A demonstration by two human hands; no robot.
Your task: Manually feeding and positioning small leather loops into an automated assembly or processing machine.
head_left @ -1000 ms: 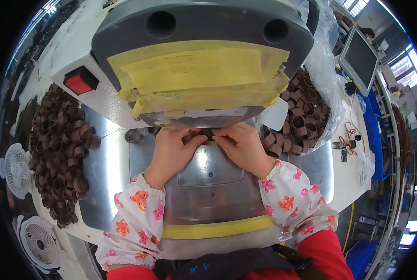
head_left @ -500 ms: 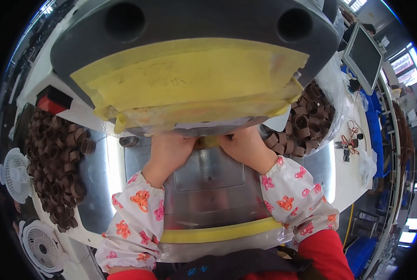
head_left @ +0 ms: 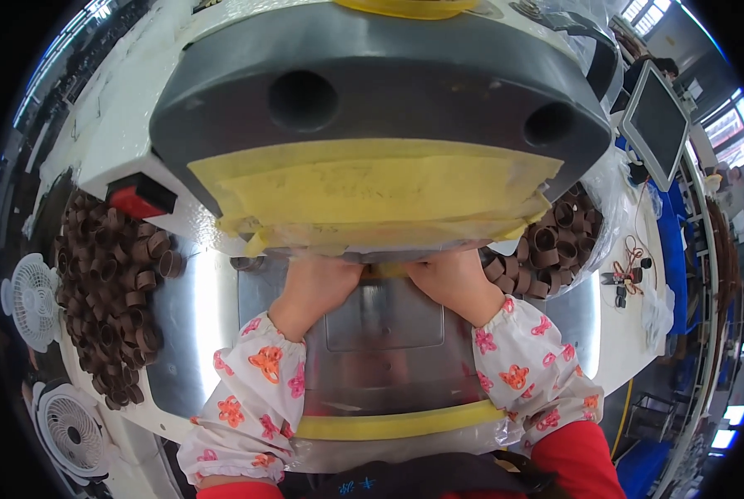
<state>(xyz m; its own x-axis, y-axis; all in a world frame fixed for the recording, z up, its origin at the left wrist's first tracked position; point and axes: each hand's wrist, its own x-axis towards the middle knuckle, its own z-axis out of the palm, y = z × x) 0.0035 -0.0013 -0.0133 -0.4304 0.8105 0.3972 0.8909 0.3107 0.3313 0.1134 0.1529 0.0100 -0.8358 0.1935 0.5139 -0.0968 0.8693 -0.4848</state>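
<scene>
A second ago we could see thumbs and fingertips meeting at a small dark piece; now the left hand [head_left: 320, 283] and the right hand [head_left: 455, 283] reach in under the lower edge of the grey machine housing [head_left: 426, 104], and that piece is out of our sight. For the work in hand, we judge that the handling is going on beneath the housing, where we cannot follow it. A narrow gap parts the two hands, with a yellowish strip [head_left: 386, 270] showing in it — yet we cannot tell how far the fingers are open, or whether they pinch anything. The visible brown rings lie in a left heap [head_left: 106, 291], well apart from the hands, and a right heap [head_left: 547, 249], near the right hand — we see none between the hands.
</scene>
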